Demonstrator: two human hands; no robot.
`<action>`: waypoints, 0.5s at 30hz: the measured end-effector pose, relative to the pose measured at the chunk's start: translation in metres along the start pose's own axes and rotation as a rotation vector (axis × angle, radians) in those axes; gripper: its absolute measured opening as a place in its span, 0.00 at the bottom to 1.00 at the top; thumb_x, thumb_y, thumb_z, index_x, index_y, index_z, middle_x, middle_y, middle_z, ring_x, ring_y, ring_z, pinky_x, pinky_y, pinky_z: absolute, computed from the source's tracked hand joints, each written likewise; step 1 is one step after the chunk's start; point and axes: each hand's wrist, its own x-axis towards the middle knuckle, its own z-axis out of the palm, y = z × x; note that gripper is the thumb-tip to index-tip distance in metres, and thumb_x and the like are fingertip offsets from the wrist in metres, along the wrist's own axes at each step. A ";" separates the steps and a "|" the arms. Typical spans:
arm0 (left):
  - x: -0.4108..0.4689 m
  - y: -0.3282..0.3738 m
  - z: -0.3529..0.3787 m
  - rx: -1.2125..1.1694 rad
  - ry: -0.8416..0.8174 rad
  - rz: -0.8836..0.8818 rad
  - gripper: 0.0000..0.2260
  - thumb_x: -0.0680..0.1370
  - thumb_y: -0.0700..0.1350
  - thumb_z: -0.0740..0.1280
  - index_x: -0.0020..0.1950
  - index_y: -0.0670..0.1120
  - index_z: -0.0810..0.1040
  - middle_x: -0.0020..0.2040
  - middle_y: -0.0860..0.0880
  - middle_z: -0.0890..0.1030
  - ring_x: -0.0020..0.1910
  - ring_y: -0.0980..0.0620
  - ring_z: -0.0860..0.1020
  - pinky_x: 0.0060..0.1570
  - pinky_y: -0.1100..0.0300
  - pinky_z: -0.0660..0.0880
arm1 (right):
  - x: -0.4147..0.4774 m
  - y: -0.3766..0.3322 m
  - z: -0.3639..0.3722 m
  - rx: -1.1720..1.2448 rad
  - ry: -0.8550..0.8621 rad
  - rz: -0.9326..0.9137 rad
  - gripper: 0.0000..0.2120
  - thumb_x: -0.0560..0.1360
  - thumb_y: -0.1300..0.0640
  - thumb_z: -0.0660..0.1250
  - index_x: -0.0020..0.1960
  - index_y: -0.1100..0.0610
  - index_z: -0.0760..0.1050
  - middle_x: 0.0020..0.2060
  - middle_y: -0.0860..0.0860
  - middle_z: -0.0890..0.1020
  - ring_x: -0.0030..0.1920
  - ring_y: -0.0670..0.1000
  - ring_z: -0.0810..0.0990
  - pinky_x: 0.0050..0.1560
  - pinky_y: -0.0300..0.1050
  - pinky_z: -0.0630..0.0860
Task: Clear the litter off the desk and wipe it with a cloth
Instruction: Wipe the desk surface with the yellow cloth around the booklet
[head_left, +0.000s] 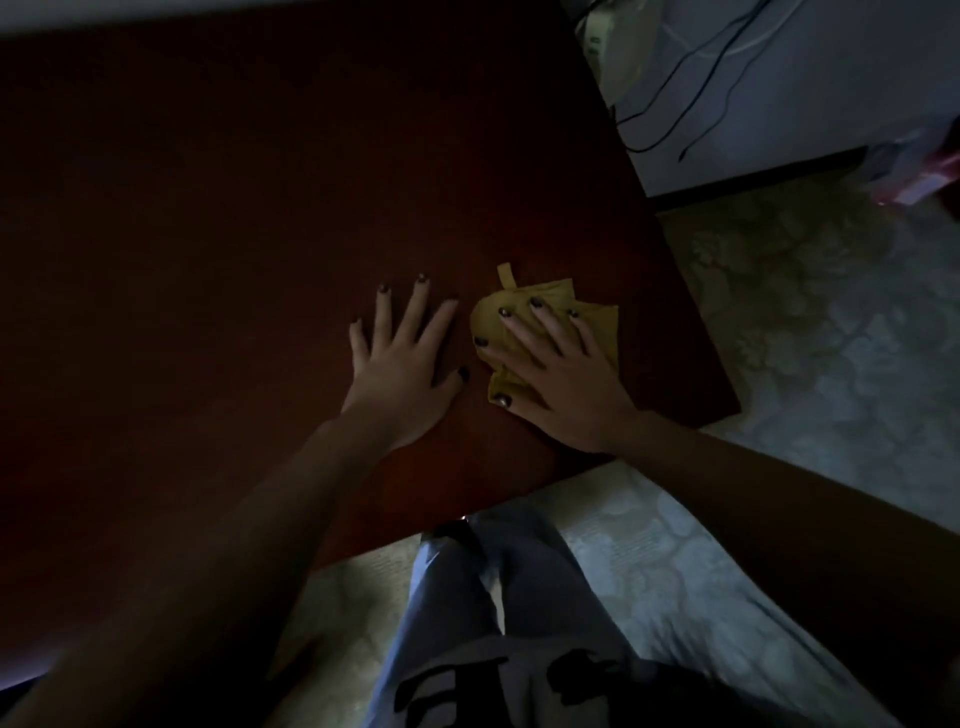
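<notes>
A dark reddish-brown desk (234, 218) fills the left and middle of the dim head view. A crumpled yellow cloth (501, 312) lies near the desk's right front corner. My right hand (561, 374) presses flat on the cloth with fingers spread and straight. My left hand (402, 358) rests flat on the bare desktop just left of the cloth, fingers spread, holding nothing. No litter shows on the visible part of the desk.
The desk's right edge runs close to the cloth; beyond it lies pale patterned floor (810, 322). Black cables (675, 98) hang against a white unit at the upper right. A pink object (919, 176) sits at the far right. My legs (498, 613) stand at the front edge.
</notes>
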 end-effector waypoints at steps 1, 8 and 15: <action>-0.008 0.006 0.005 0.005 -0.012 0.043 0.30 0.79 0.58 0.56 0.77 0.57 0.45 0.77 0.55 0.35 0.74 0.46 0.32 0.70 0.38 0.37 | -0.009 -0.006 0.002 0.006 0.002 0.000 0.26 0.77 0.38 0.48 0.73 0.43 0.62 0.74 0.50 0.61 0.75 0.58 0.56 0.70 0.60 0.54; -0.057 0.043 0.036 -0.002 -0.158 0.197 0.25 0.82 0.56 0.48 0.76 0.60 0.42 0.73 0.60 0.32 0.71 0.51 0.27 0.68 0.42 0.33 | -0.060 -0.047 0.003 0.208 -0.128 0.103 0.27 0.76 0.41 0.43 0.73 0.46 0.62 0.75 0.47 0.60 0.74 0.48 0.43 0.72 0.54 0.45; -0.070 0.072 0.017 -0.248 -0.215 0.120 0.24 0.80 0.59 0.53 0.75 0.63 0.50 0.78 0.56 0.50 0.77 0.49 0.41 0.71 0.47 0.38 | -0.070 -0.021 -0.039 1.023 -0.365 0.257 0.18 0.82 0.52 0.53 0.71 0.51 0.65 0.71 0.53 0.67 0.71 0.52 0.63 0.68 0.37 0.58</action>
